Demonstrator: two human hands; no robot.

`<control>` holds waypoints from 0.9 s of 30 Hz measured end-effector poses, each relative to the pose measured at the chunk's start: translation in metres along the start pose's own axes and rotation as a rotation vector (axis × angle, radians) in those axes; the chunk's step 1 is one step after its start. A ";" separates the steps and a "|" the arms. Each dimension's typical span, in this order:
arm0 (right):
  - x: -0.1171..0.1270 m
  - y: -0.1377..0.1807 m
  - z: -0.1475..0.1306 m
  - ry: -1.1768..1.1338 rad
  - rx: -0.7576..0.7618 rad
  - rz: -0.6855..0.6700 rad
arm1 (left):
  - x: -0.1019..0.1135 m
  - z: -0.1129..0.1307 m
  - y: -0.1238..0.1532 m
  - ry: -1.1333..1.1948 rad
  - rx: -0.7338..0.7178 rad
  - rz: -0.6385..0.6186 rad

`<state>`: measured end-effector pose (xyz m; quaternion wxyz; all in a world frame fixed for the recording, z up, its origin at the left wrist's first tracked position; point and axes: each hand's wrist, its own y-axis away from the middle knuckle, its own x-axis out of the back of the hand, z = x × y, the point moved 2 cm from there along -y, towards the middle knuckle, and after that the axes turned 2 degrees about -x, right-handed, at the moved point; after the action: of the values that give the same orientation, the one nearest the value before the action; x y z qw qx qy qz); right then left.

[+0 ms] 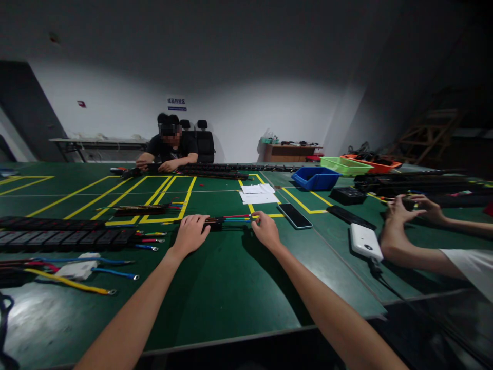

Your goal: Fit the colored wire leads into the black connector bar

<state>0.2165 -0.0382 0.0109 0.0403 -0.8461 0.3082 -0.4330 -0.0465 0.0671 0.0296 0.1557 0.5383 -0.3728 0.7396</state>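
Observation:
My left hand (191, 234) lies over a short black strip with wires (216, 224) on the green table, its fingers curled around the far side and the thumb along the near side. Red, blue and green wires (238, 219) run out of the strip to the right. My right hand (265, 229) pinches the ends of these wires between thumb and forefinger; the tips are mostly hidden. A similar black strip with wires (142, 209) lies just beyond, to the left. Nearest on the right of my right hand is a dark-screened phone (295, 215).
Long black socket strips (73, 239) and cables with ring lugs (80, 280) lie at left. White papers (259, 194), a blue bin (316, 178), a green tray (345, 165) and a white power bank (365, 241) are on the right. One co-worker's hands (408, 208) work at right; another person (171, 144) sits opposite.

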 end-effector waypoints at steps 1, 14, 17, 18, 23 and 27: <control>-0.001 -0.001 0.001 -0.011 -0.005 0.011 | 0.000 0.000 0.000 0.000 0.001 -0.004; -0.005 -0.003 0.004 -0.006 -0.024 -0.033 | -0.001 -0.001 0.000 -0.016 -0.020 0.012; -0.007 -0.003 0.004 0.004 -0.022 -0.034 | 0.001 -0.001 0.000 -0.029 -0.023 0.014; -0.007 -0.003 0.004 0.002 -0.020 -0.041 | 0.001 0.000 0.000 -0.030 -0.020 0.012; -0.005 -0.005 0.006 -0.083 0.031 0.064 | -0.001 -0.002 -0.001 -0.017 -0.008 -0.014; -0.003 -0.007 0.005 -0.163 0.056 0.140 | -0.002 -0.003 -0.001 -0.016 -0.008 -0.014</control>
<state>0.2221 -0.0320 0.0074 0.1190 -0.8535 0.3501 -0.3672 -0.0472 0.0701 0.0276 0.1600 0.5460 -0.3733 0.7327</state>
